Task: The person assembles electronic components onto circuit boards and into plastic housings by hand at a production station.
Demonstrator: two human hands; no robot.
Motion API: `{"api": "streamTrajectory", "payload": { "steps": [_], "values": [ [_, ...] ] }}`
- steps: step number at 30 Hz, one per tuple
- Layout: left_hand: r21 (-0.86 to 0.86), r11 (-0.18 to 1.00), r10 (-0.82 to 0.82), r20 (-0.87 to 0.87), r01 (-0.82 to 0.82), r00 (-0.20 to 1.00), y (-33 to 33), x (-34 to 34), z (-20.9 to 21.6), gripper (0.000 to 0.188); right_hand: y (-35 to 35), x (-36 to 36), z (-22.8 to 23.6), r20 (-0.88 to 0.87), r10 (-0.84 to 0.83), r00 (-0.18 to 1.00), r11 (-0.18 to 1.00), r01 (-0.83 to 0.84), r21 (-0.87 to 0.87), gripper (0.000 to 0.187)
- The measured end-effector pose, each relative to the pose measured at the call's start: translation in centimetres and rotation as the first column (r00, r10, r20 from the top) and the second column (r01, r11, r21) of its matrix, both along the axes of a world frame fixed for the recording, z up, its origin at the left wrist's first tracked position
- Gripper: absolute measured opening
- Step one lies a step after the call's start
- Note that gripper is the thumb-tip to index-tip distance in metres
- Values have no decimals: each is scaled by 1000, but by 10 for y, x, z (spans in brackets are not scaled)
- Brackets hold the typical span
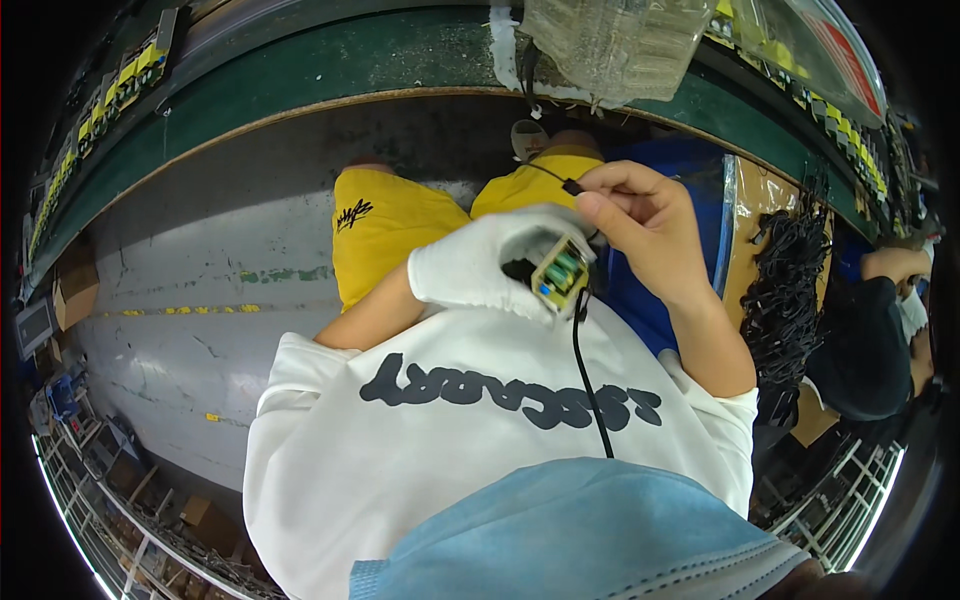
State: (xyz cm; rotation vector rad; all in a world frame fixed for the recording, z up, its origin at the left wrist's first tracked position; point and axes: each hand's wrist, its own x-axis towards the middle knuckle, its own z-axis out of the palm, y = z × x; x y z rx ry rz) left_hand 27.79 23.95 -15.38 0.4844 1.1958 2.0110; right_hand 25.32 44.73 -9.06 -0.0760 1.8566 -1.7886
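Observation:
My left hand (475,262), in a white glove, is closed around a small circuit board (562,275) with green and yellow parts. From beside the board a black cable (591,375) runs down across my shirt. My bare right hand (655,230) is just right of the board. Its thumb and forefinger pinch a small black cable end (572,187), from which a thin lead stretches up to the left. Both hands are close together over my lap. My left fingertips are partly hidden behind the board.
A green workbench edge (350,60) crosses in front, with a clear plastic bin (620,50) on it. Rows of circuit boards with yellow parts (845,135) line both sides. Black cables (780,300) hang in a bundle at right. Another person (865,345) sits beyond them.

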Motion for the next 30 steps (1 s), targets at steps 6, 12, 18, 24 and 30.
{"api": "streamTrajectory", "payload": {
  "steps": [6, 12, 18, 24, 30],
  "values": [
    [46, 849, 525, 48, -527, 850, -7, -6, 10, 69, 1, 10, 6, -644, 18, 765, 987, 89, 133, 14],
    [25, 851, 524, 36, -525, 851, -3, -13, 20, 87, -2, 13, 7, -839, 77, 539, 983, 101, 155, 18],
    [19, 853, 523, -13, -522, 852, -1, -15, 18, 87, -7, 13, 7, -833, 14, 553, 984, 142, 111, 20],
    [21, 835, 548, -125, -550, 827, -1, -13, 10, 88, -9, 12, 2, -820, 3, 572, 990, 113, 83, 20],
    [24, 844, 535, -100, -535, 839, -1, -13, 8, 89, -9, 14, 5, -792, 38, 609, 987, 100, 124, 19]
  ]
}}
